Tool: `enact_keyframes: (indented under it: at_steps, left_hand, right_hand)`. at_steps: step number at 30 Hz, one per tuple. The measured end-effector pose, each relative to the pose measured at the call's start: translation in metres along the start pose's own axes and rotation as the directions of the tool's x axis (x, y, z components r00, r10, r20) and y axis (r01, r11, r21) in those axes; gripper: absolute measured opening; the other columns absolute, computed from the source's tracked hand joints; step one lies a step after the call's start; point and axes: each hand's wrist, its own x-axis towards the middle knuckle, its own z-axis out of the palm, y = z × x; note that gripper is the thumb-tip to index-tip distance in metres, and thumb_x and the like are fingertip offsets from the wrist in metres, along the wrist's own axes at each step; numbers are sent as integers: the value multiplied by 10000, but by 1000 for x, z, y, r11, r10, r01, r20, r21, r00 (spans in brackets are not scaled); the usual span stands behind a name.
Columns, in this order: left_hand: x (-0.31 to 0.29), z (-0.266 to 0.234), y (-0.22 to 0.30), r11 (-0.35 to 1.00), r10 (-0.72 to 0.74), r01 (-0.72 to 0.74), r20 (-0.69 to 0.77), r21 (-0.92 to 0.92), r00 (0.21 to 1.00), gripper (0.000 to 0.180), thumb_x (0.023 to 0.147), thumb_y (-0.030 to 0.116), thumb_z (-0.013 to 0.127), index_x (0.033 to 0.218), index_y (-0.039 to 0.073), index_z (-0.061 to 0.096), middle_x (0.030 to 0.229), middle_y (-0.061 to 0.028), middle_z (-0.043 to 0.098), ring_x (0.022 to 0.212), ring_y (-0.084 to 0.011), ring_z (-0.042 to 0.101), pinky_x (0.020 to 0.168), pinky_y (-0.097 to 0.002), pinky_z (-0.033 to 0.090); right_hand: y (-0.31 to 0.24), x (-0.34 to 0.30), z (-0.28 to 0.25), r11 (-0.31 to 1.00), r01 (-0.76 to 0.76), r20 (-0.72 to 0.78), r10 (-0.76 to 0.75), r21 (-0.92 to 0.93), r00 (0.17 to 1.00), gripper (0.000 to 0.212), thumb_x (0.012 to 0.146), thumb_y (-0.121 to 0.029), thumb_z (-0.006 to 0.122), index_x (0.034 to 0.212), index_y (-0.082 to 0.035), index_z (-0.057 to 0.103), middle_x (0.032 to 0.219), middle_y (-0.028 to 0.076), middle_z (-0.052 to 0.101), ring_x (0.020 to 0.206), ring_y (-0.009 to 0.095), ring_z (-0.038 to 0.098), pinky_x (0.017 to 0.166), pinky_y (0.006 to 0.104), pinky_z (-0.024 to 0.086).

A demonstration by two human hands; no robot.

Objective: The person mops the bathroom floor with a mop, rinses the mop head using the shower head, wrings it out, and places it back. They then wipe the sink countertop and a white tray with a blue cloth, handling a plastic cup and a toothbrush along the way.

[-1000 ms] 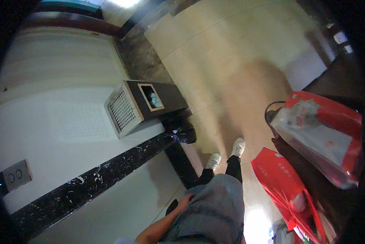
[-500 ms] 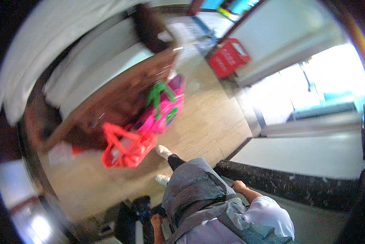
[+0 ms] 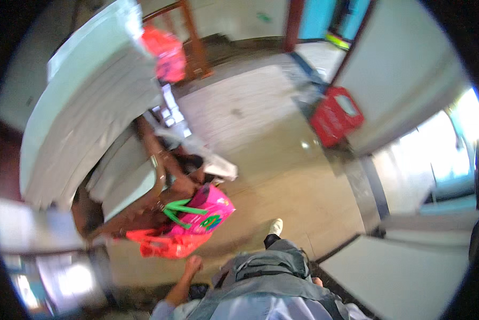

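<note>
My left hand [image 3: 194, 263] hangs forward of my body with its fingers curled in a loose fist, nothing seen in it. Just beyond it, apart from it as far as I can judge, an orange-red plastic bag [image 3: 170, 245] sits on the floor. Against that bag leans a bright pink bag [image 3: 210, 210] with green handles. Only a small part of my right hand [image 3: 318, 281] shows at the right side of my grey apron [image 3: 274, 272]; its fingers are hidden.
Beside the bags stands a brown wooden piece of furniture [image 3: 127, 213], with a pale, thick padded stack [image 3: 90, 122] beyond. A red box [image 3: 336, 117] stands by the white wall at right. One white shoe [image 3: 276, 226] shows on the tan tiled floor [image 3: 260, 176]. A white panel [image 3: 394, 277] lies at near right.
The view has swung and moved forward, bringing the bags nearer my left side. My left hand has come forward and up; my right hand has gone mostly behind the apron.
</note>
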Motion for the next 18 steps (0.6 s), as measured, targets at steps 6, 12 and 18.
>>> enact_keyframes:
  at_steps: [6, 12, 18]
  left_hand:
    - [56, 88, 234, 941, 337, -336, -19, 40, 941, 273, 875, 293, 581, 954, 37, 636, 884, -111, 663, 845, -203, 639, 740, -319, 489]
    - [90, 98, 365, 854, 483, -469, -8, 226, 875, 254, 868, 254, 608, 1023, 53, 601, 970, -159, 627, 894, -339, 598, 779, -391, 474]
    - [264, 51, 501, 922, 387, -380, -173, 77, 906, 234, 851, 164, 594, 1019, 3, 612, 852, -131, 647, 786, -216, 634, 698, -329, 498]
  right_hand:
    - [-31, 161, -170, 979, 120, -227, -81, 164, 971, 236, 731, -265, 667, 771, -34, 688, 673, 130, 636, 621, 196, 613, 597, 350, 489]
    - [-150, 286, -275, 994, 44, -363, -5, 100, 932, 204, 778, -200, 612, 836, -21, 693, 616, 60, 618, 555, 159, 579, 523, 331, 484]
    - [-250, 330, -310, 985, -82, -137, 104, 154, 985, 247, 837, -241, 568, 659, -72, 599, 576, 16, 592, 470, 124, 567, 415, 288, 460]
